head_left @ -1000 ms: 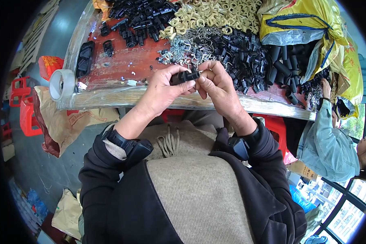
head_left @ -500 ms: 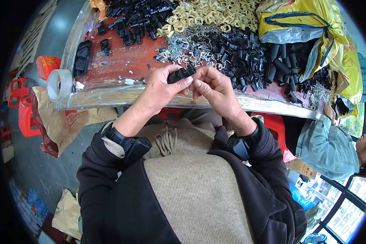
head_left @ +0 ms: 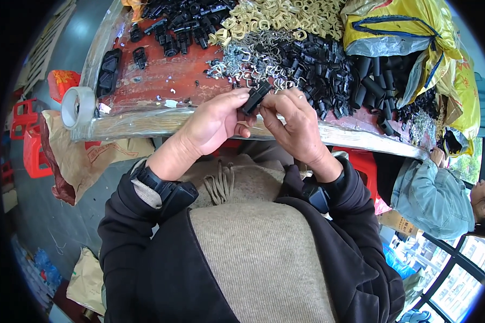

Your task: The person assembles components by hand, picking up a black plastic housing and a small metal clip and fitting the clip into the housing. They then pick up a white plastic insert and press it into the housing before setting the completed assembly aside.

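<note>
A black plastic fitting [head_left: 256, 98] is tilted up between the fingers of my left hand [head_left: 213, 118], above the table's near edge. Close against its right side, my right hand [head_left: 295, 121] has thumb and forefinger pinched together; whatever is between them is hidden. Just beyond my hands lie a pile of small bent metal clips [head_left: 253, 67] and a heap of small black plastic pieces [head_left: 320, 67]. Behind these is a heap of yellowish ring-shaped parts [head_left: 285, 19]. Larger black fittings [head_left: 186, 24] are piled at the far left.
A roll of clear tape [head_left: 78, 107] stands at the table's left corner, near a black case-like piece [head_left: 109, 72]. Yellow bags [head_left: 399, 27] and black tubes [head_left: 374, 86] crowd the right. Another person [head_left: 434, 194] sits at the right end. Red stools [head_left: 36, 153] stand at left.
The black fitting has turned from nearly level to a steeper tilt in my left hand. My right fingers have curled closer together beside it.
</note>
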A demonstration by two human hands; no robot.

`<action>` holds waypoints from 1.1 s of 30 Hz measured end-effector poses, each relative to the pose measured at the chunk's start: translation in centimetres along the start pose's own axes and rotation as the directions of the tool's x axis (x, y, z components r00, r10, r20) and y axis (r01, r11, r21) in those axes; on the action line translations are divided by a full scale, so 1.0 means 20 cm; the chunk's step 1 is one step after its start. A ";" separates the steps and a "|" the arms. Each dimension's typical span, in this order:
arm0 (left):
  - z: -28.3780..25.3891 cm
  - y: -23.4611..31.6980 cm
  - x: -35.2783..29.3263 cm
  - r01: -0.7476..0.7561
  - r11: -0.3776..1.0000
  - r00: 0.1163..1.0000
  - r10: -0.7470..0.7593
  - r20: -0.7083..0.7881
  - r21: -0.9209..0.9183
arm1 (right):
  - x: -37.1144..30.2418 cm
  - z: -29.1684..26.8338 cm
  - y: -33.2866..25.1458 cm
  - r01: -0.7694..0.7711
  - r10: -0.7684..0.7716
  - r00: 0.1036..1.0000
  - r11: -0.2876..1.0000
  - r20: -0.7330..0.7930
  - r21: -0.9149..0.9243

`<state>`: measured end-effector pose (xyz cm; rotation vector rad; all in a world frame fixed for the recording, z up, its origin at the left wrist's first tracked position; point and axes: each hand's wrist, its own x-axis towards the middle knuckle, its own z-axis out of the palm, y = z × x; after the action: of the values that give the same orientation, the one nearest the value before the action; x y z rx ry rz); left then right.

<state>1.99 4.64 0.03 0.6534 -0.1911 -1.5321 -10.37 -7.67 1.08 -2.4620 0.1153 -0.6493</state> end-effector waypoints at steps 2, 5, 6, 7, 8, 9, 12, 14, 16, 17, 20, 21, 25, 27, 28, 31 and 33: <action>0.01 -0.02 -0.01 -0.025 0.997 0.999 0.028 -0.044 0.069 | 0.01 -0.02 -0.02 0.033 -0.030 0.999 0.995 0.027 -0.095; 0.01 -0.03 -0.02 -0.037 0.993 0.996 0.046 -0.076 0.113 | 0.02 -0.03 -0.04 0.069 -0.072 0.997 0.986 -0.011 -0.152; 0.00 -0.03 -0.01 -0.046 0.990 0.994 0.059 -0.091 0.136 | 0.02 -0.03 -0.04 0.062 -0.063 0.998 0.987 -0.007 -0.149; -0.01 -0.04 -0.01 -0.039 0.991 0.994 0.051 -0.094 0.132 | 0.02 -0.02 -0.04 0.083 -0.085 0.996 0.986 -0.010 -0.142; -0.01 -0.04 -0.01 -0.038 0.989 0.995 0.051 -0.088 0.145 | 0.02 -0.02 -0.03 0.104 -0.107 0.994 0.985 -0.012 -0.135; -0.02 -0.04 -0.01 -0.038 0.987 0.995 0.051 -0.082 0.158 | 0.02 -0.02 -0.02 0.126 -0.129 0.992 0.984 -0.015 -0.127; -0.02 -0.05 -0.01 -0.027 0.984 0.995 0.044 -0.093 0.174 | 0.03 -0.01 -0.01 0.134 -0.134 0.991 0.987 0.008 -0.090; -0.02 -0.05 -0.01 -0.020 0.982 0.992 0.043 -0.120 0.190 | 0.03 -0.01 -0.01 0.137 -0.136 0.991 0.988 0.019 -0.070; -0.02 -0.06 -0.01 -0.009 0.979 0.990 0.036 -0.134 0.202 | 0.03 -0.01 -0.01 0.084 -0.079 0.994 0.994 0.075 -0.065; -0.01 -0.07 -0.01 -0.004 0.976 0.989 0.036 -0.143 0.218 | 0.02 -0.01 -0.01 0.058 -0.051 0.993 0.996 0.103 -0.064; 0.01 -0.08 -0.01 0.018 0.965 0.986 0.027 -0.165 0.262 | 0.02 -0.01 -0.01 -0.003 0.011 0.990 0.998 0.143 -0.055; 0.02 -0.07 -0.01 0.031 0.956 0.984 0.022 -0.176 0.292 | 0.01 0.00 0.00 -0.032 0.040 0.986 0.998 0.161 -0.052; 0.02 -0.07 -0.01 0.050 0.934 0.981 0.021 -0.194 0.354 | 0.01 0.00 0.00 -0.035 0.046 0.989 0.997 0.141 -0.075; 0.01 -0.06 0.00 0.048 0.927 0.981 0.028 -0.194 0.373 | 0.02 0.01 0.01 -0.024 0.030 0.993 0.998 0.118 -0.056; 0.00 -0.05 0.00 0.051 0.943 0.981 0.014 -0.192 0.328 | 0.02 0.01 0.02 -0.013 0.016 0.995 0.999 0.096 -0.035; -0.02 -0.03 0.01 0.048 0.969 0.983 -0.003 -0.183 0.241 | 0.02 0.03 0.07 -0.016 0.016 1.000 1.000 0.000 0.023; -0.04 -0.02 0.02 0.047 0.975 0.985 -0.009 -0.172 0.217 | 0.01 0.03 0.12 -0.048 0.063 0.988 0.993 -0.140 0.108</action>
<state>2.19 4.53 -0.99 0.9634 -0.2248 -1.4853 -9.77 -9.48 -0.64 -2.3029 0.2008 -0.7875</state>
